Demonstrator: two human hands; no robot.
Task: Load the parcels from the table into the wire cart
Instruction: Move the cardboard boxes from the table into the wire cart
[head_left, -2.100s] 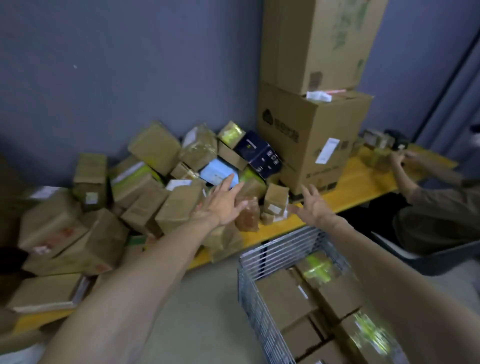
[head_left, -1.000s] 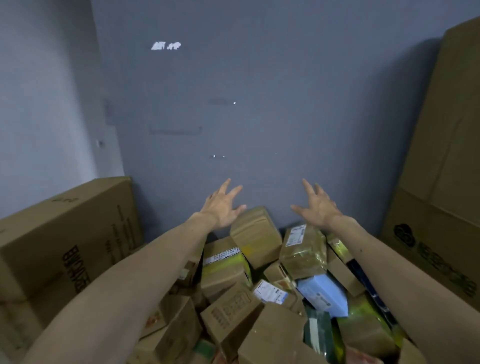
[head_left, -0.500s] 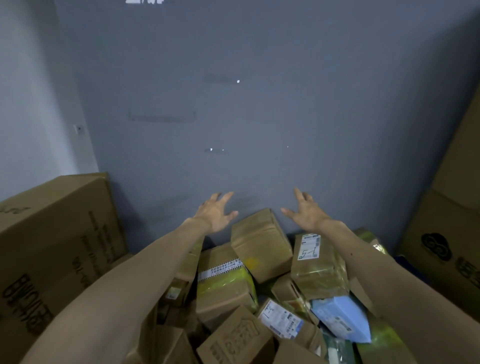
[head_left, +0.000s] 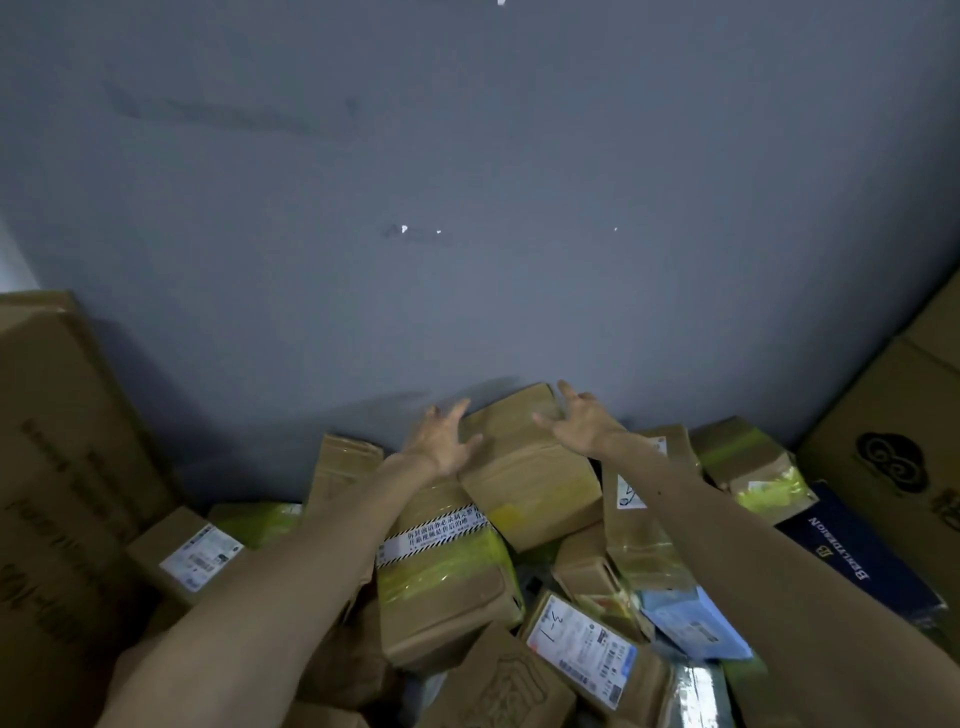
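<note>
Many remain: left hand (head_left: 441, 441) and right hand (head_left: 582, 423), fingers spread, flank a rear parcel (head_left: 524, 470), ungripped (cart unseen)

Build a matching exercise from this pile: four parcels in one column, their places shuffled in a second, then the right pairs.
Things
1. plain brown cardboard parcel
2. brown parcel with black-and-white striped tape and yellow tape
3. light blue box
4. dark navy box with white lettering

Places
A. far right, beside the large cardboard carton with a cloud logo
B. top of the pile, between the left hand and the right hand
C. just below the left wrist
D. low in the pile, by the inner side of the right forearm

Pairs: 1-B, 2-C, 3-D, 4-A
</note>
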